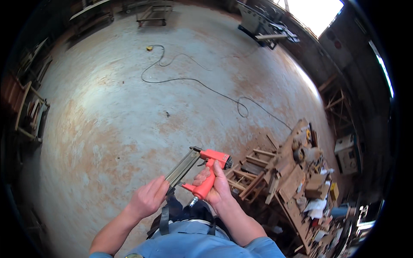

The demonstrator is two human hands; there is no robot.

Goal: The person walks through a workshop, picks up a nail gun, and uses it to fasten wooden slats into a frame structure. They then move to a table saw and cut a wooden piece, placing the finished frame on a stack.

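A red pneumatic nail gun (205, 183) is held in front of my body, with its long grey metal magazine (182, 167) slanting down to the left. My right hand (218, 185) is wrapped round the red handle. Near the lower end of the magazine, my left hand (151, 196) is closed on it; the fingertips are partly hidden. A metal air fitting (193, 201) sticks out below the handle, and no hose shows on it.
At the right stands a cluttered wooden workbench (294, 182) with cardboard boxes (316, 186) and scraps. Wooden frames (254, 170) lean beside it. A dark cable (195, 80) snakes over the floor to a yellow block (149, 48). Carts (154, 13) and a machine (258, 19) stand farther back.
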